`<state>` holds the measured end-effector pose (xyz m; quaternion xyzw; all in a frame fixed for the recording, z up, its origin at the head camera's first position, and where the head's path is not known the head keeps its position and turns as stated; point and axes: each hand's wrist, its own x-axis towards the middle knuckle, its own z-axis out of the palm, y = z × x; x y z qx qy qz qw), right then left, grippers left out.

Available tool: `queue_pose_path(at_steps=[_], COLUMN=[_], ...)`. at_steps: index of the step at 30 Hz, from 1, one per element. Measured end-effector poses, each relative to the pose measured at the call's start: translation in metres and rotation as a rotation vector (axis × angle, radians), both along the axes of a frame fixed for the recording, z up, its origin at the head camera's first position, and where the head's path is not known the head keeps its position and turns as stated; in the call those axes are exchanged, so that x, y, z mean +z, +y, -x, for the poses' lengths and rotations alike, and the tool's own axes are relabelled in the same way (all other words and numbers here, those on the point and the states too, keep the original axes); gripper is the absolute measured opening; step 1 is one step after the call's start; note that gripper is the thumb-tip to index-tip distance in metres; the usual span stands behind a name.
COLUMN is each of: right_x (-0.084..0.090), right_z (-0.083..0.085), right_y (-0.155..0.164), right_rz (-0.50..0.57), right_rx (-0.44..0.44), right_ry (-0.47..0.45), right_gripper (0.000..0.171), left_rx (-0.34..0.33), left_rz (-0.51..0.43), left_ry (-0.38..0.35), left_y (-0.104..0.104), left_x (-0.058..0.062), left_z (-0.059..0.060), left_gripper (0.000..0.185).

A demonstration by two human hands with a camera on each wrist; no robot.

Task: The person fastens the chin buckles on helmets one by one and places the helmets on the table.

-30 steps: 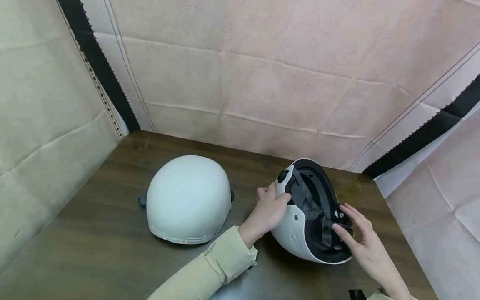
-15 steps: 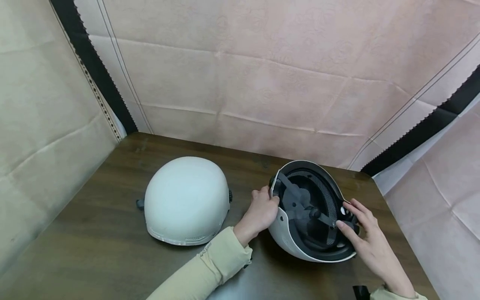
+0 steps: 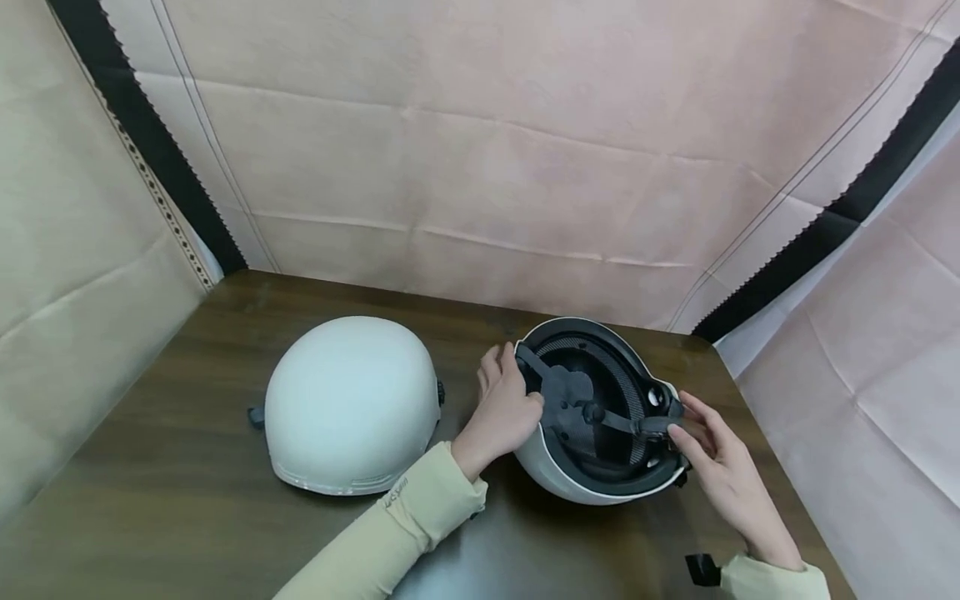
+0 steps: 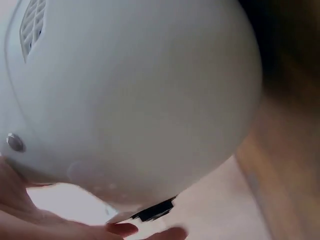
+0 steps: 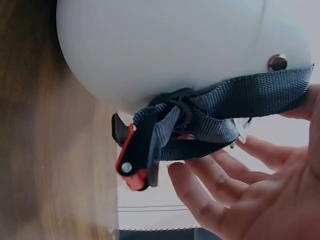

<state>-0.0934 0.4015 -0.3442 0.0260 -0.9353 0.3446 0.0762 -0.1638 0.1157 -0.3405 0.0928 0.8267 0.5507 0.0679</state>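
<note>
Two white helmets lie on a dark wooden table [image 3: 187, 500]. The left helmet [image 3: 351, 404] sits dome up. The right helmet [image 3: 558, 471] is turned over, its black padded inside facing up. My left hand [image 3: 517, 392] grips its left rim, fingers curled over the edge; the left wrist view shows its white shell [image 4: 130, 100] close up. My right hand [image 3: 678, 425] pinches the grey chin strap [image 3: 637, 423] at the right rim. In the right wrist view the chin strap [image 5: 240, 115] drapes over the shell [image 5: 165, 45], with a black and red buckle [image 5: 134, 157] hanging below.
Pink and beige cloth walls [image 3: 480, 167] close in the table on the left, back and right. A bare strip of tabletop lies between the two helmets and along the near edge. A small black clip [image 3: 701, 569] sits by my right cuff.
The right helmet has rolled from lying on its side to opening upward and shifted slightly left. My right hand has drawn the strap across to the right rim.
</note>
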Motion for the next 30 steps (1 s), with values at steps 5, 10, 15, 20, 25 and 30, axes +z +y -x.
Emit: queue_pose_path(at_steps=[5, 10, 15, 20, 25, 30], right_x=[-0.005, -0.009, -0.018, -0.025, -0.029, -0.032], right_z=[0.008, 0.011, 0.01, 0.006, 0.005, 0.002], right_y=[0.003, 0.006, 0.012, 0.019, 0.025, 0.027], right_rz=[0.031, 0.104, 0.138, 0.16, 0.21, 0.241], right_rx=[-0.012, -0.004, 0.038, 0.082, 0.125, 0.092], right_ry=[-0.015, -0.132, -0.174, -0.183, -0.234, -0.233], right_gripper=[0.058, 0.061, 0.055, 0.043, 0.044, 0.042], left_rx=[-0.12, -0.292, -0.356, -0.416, -0.516, -0.628], left_rz=[0.189, 0.285, 0.371, 0.541, 0.753, 0.793], left_ry=[0.287, 0.382, 0.362, 0.372, 0.38, 0.338], left_y=[0.004, 0.006, 0.006, 0.011, 0.025, 0.038], left_x=[0.011, 0.02, 0.017, 0.019, 0.026, 0.028], left_z=[0.001, 0.0, 0.0, 0.001, -0.002, -0.002], left_gripper=[0.074, 0.049, 0.047, 0.057, 0.068, 0.075])
